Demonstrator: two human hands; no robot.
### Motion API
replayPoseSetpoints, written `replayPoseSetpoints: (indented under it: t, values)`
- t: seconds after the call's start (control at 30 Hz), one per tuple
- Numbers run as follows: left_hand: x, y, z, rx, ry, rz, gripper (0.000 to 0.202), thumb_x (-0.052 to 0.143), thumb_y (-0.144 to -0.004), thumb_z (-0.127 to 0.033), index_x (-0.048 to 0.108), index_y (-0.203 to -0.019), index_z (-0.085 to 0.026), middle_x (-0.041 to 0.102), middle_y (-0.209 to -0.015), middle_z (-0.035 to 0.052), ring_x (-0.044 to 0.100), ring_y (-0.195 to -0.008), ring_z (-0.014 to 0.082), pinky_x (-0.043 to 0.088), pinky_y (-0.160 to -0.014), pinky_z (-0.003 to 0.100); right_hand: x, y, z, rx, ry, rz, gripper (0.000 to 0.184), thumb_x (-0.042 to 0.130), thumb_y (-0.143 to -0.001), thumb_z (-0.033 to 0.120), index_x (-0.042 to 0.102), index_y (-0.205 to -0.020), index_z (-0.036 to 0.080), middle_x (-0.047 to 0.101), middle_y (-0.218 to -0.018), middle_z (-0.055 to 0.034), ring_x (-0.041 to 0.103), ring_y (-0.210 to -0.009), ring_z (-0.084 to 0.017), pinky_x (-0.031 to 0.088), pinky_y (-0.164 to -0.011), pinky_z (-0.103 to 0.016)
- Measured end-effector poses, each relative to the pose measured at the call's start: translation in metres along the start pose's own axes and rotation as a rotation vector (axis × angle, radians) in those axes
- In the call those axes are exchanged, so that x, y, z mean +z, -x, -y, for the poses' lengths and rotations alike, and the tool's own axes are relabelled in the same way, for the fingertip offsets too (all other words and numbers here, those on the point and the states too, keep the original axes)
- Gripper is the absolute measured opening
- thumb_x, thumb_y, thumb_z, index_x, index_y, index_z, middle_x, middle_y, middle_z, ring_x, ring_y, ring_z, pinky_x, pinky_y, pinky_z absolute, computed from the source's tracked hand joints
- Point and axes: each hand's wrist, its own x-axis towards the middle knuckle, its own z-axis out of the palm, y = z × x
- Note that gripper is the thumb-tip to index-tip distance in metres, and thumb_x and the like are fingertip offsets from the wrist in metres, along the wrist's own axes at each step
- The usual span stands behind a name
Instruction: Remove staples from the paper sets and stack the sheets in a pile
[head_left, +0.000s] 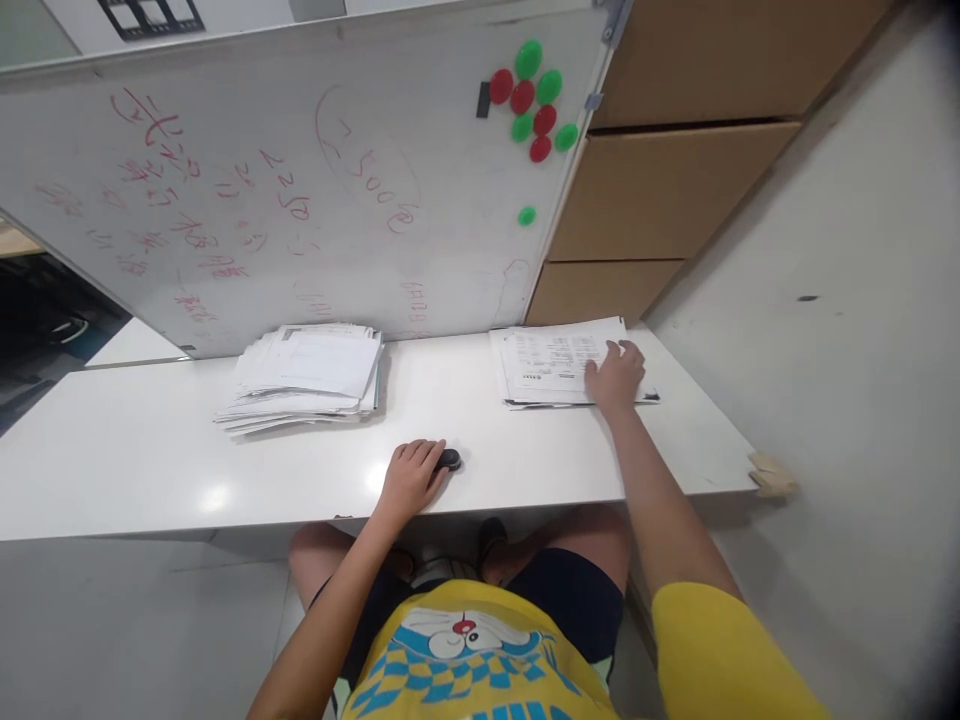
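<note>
While seated close against a white tabletop, curls the left hand over a small black object near the front edge, between six and seven o'clock. Presses the fingers there close together and bent around it — leaving just the right end in sight, too little to name it by. At three o'clock, lays the right hand on a low pile of printed sheets, with thumb and fingers spread apart over the top page. Has a thicker stack of papers at nine o'clock, well apart from the printed pile and uneven along the edges. Faces a whiteboard from ten round to one o'clock, upright behind both piles, with red writing across it and — toward one — red magnets and green magnets clustered beside a black bar. Has brown boxes between one and two o'clock, stacked just beside the board. Wears a yellow shirt at six o'clock.
</note>
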Motion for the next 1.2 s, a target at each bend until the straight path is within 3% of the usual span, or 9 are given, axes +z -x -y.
replayPoseSetpoints:
  t: [0.13, 0.27, 0.4, 0.57, 0.7, 0.8, 0.93, 1.1, 1.2]
  values:
    - [0.000, -0.002, -0.001, 0.001, 0.003, -0.003, 0.039, 0.046, -0.093, -0.032, 0.052, -0.128, -0.017, 0.065, -0.112, 0.0120, 0.058, -0.104, 0.0255, 0.043, -0.086, 0.039, 0.020, -0.023, 0.036, -0.175, -0.052, 0.218, 0.059, 0.042, -0.087, 0.048, 0.044, -0.132, 0.010, 0.041, -0.140, -0.0220, 0.034, -0.131, -0.034, 0.028, -0.106, -0.048]
    - [0.000, -0.002, -0.002, -0.016, 0.009, 0.008, 0.040, 0.047, -0.092, -0.032, 0.052, -0.128, -0.018, 0.065, -0.108, 0.0124, 0.059, -0.101, 0.0252, 0.043, -0.083, 0.039, 0.043, -0.046, 0.070, -0.220, -0.011, 0.418, 0.076, 0.048, -0.082, 0.059, 0.037, -0.137, 0.007, 0.036, -0.146, -0.0230, 0.028, -0.137, -0.035, 0.020, -0.111, -0.046]
    - [0.000, 0.000, -0.002, -0.020, 0.021, 0.021, 0.040, 0.047, -0.092, -0.032, 0.051, -0.129, -0.018, 0.065, -0.107, 0.0119, 0.059, -0.100, 0.0245, 0.044, -0.083, 0.039, 0.059, -0.059, 0.088, -0.246, 0.040, 0.515, 0.076, 0.049, -0.080, 0.063, 0.042, -0.133, 0.009, 0.037, -0.145, -0.0240, 0.027, -0.137, -0.036, 0.016, -0.111, -0.049]
    - [0.000, 0.002, 0.000, -0.027, 0.030, 0.038, 0.041, 0.045, -0.092, -0.033, 0.050, -0.131, -0.020, 0.065, -0.108, 0.0117, 0.059, -0.100, 0.0242, 0.044, -0.083, 0.040, 0.070, -0.060, 0.089, -0.312, 0.072, 0.529, 0.078, 0.055, -0.073, 0.068, 0.048, -0.126, 0.011, 0.040, -0.141, -0.0239, 0.031, -0.133, -0.038, 0.020, -0.109, -0.050]
    - [0.002, 0.004, 0.000, -0.035, 0.046, 0.052, 0.041, 0.044, -0.093, -0.034, 0.049, -0.131, -0.020, 0.065, -0.106, 0.0114, 0.059, -0.098, 0.0241, 0.044, -0.081, 0.039, 0.071, -0.056, 0.089, -0.410, 0.075, 0.514, 0.065, 0.054, -0.077, 0.058, 0.052, -0.122, 0.012, 0.048, -0.131, -0.0208, 0.037, -0.128, -0.034, 0.022, -0.108, -0.048]
    - [0.003, 0.005, -0.001, -0.035, 0.050, 0.054, 0.040, 0.044, -0.093, -0.034, 0.049, -0.130, -0.019, 0.065, -0.106, 0.0116, 0.059, -0.097, 0.0243, 0.043, -0.080, 0.039, 0.069, -0.049, 0.094, -0.418, 0.073, 0.553, 0.065, 0.048, -0.082, 0.056, 0.047, -0.128, 0.010, 0.046, -0.135, -0.0223, 0.036, -0.130, -0.035, 0.021, -0.108, -0.049]
    - [0.002, 0.005, -0.001, -0.036, 0.052, 0.048, 0.041, 0.043, -0.093, -0.034, 0.049, -0.131, -0.020, 0.064, -0.105, 0.0122, 0.059, -0.097, 0.0245, 0.044, -0.080, 0.040, 0.069, -0.040, 0.100, -0.424, 0.105, 0.579, 0.076, 0.053, -0.080, 0.055, 0.035, -0.139, 0.010, 0.039, -0.144, -0.0234, 0.035, -0.132, -0.037, 0.021, -0.109, -0.050]
    - [0.002, 0.006, 0.000, -0.036, 0.062, 0.041, 0.041, 0.044, -0.093, -0.036, 0.050, -0.130, -0.020, 0.065, -0.104, 0.0123, 0.060, -0.096, 0.0241, 0.045, -0.080, 0.040, 0.068, -0.040, 0.104, -0.472, 0.127, 0.528, 0.054, 0.048, -0.086, 0.037, 0.044, -0.132, 0.007, 0.054, -0.128, -0.0231, 0.049, -0.120, -0.034, 0.030, -0.103, -0.046]
    - [0.003, 0.009, -0.006, -0.036, 0.064, 0.045, 0.042, 0.043, -0.093, -0.036, 0.050, -0.131, -0.019, 0.065, -0.109, 0.0127, 0.059, -0.100, 0.0248, 0.045, -0.084, 0.042, 0.062, -0.041, 0.108, -0.492, 0.116, 0.517, 0.052, 0.045, -0.088, 0.032, 0.043, -0.133, 0.008, 0.053, -0.132, -0.0220, 0.048, -0.122, -0.033, 0.030, -0.105, -0.046]
